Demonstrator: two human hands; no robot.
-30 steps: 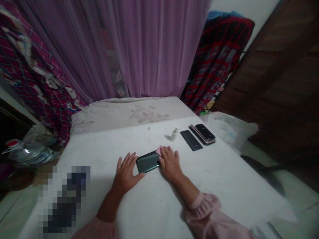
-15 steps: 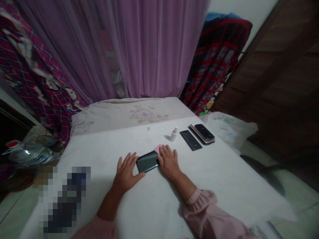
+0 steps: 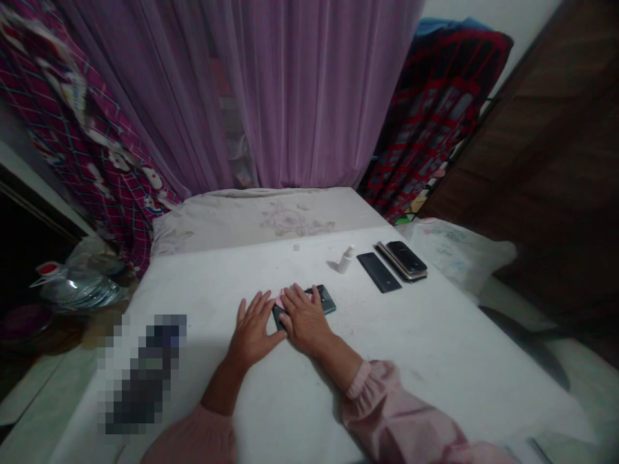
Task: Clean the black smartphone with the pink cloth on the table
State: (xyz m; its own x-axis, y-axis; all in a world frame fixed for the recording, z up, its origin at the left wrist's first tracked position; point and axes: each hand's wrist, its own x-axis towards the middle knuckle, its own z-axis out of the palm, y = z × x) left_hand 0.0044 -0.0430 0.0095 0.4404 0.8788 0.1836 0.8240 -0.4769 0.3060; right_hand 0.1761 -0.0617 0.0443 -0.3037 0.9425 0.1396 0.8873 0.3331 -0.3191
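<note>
A dark, glossy smartphone [image 3: 327, 299] lies flat on the white-covered surface, its middle hidden by a hand. At its left end is my left hand [image 3: 251, 330], fingers spread, thumb at the near edge and index finger at the far corner, holding the end between them. My right hand [image 3: 305, 319] is laid over the phone and presses a small pink cloth [image 3: 279, 300] onto it, most of the cloth being under the fingers. Farther off stands a small white spray bottle [image 3: 345, 260].
Right of the bottle lies a dark flat phone-shaped panel [image 3: 379, 272], beside a stack of phones [image 3: 407, 258]. A small grey square [image 3: 296, 247] lies toward the back. A pixelated patch [image 3: 145, 377] covers something at left. Beyond the edges are a plastic bag [image 3: 464, 254] and a water bottle [image 3: 77, 290].
My right hand has slid left along the phone with the pink cloth, uncovering the phone's right end. My left hand stays at the left end. The view has shifted slightly.
</note>
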